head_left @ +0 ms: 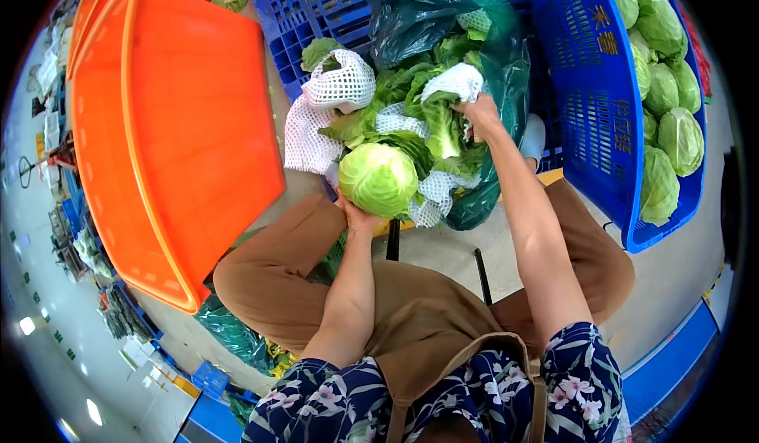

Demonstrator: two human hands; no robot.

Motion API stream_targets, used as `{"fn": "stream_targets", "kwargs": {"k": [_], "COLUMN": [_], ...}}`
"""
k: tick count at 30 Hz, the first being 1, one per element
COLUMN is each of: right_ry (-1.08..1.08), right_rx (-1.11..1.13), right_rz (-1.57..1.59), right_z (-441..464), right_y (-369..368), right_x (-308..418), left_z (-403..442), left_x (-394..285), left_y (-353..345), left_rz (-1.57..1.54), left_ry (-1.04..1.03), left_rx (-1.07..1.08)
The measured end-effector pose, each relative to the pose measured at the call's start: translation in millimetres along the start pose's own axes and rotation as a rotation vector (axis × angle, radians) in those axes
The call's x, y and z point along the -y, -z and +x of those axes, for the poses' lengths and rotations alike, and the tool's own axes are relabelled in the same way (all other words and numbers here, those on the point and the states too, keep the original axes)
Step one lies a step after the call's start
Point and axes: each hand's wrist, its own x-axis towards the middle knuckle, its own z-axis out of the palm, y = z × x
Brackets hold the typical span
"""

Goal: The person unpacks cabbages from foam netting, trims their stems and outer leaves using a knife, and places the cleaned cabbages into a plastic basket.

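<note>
The left hand (360, 218) cups a cabbage (378, 179) on its near side, ahead of the brown apron (423, 308) and beside loose leaves (352, 125); it is nearly round, so I can't tell its long axis or which way it points; the right hand (479, 116) grips a leaf (443, 130) near white netting (453, 82), that leaf's length running toward the apron.

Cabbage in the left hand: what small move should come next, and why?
Perhaps ease the right hand off the leaves and white netting: the left hand alone holds the cabbage, its visible side free of netting, and similarly bare cabbages lie in the blue basket.
</note>
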Motion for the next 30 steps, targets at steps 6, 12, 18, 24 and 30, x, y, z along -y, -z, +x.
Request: {"fn": "stream_targets", "kwargs": {"k": [6,12,18,24,30], "right_ry": [0.138,0.513,0.549,0.404,0.439], "right_rx": [0.197,-0.150,0.598,0.584,0.221], "right_rz": [0.041,-0.066,0.560,1.315,1.539], "right_z": [-125.1,-203.8,-228.2,-212.3,-205.2], "right_y": [40.2,71.6,89.8,68.0,54.1], "right_x": [30.5,8.0,-34.5,-108.7,-109.0], "left_z": [-36.0,-83.8,-172.1,-230.6,-231.1], "left_x": [-1.6,-13.7,5.6,22.0,47.8], "left_y": [-59.5,-114.0,-176.3,-217.2,-234.8], "left_rz": [0.060,0.237,0.656,1.248,1.215], "left_ry": [-0.137,-0.013,0.070,-0.065,-0.178], "left_rx": [0.308,0.534,0.547,0.668,0.755]}}
